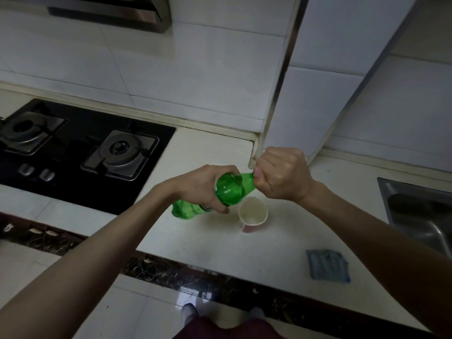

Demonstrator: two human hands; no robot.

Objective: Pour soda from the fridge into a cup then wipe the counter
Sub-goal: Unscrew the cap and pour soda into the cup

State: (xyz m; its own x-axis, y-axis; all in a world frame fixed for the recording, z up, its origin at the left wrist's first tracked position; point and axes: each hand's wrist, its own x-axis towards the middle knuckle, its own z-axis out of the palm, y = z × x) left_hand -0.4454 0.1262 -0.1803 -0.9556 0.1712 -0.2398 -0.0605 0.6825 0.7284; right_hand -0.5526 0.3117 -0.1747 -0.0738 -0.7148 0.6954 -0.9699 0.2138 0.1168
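A green plastic soda bottle (pixel 228 192) is held tilted above the white counter (pixel 210 243), its neck pointing up and to the right. My left hand (pixel 203 184) wraps around the bottle's body. My right hand (pixel 281 173) is closed in a fist over the bottle's top, hiding the cap. A paper cup (pixel 252 213) with a pale inside and a red outside stands upright on the counter just below the bottle's neck. A folded blue-grey cloth (pixel 327 265) lies flat near the counter's front edge, to the right of the cup.
A black two-burner gas hob (pixel 73 152) fills the counter's left side. A steel sink (pixel 420 211) is sunk in at the far right. White tiled wall with a metal corner strip (pixel 278 89) stands behind. A range hood (pixel 110 11) hangs at top left.
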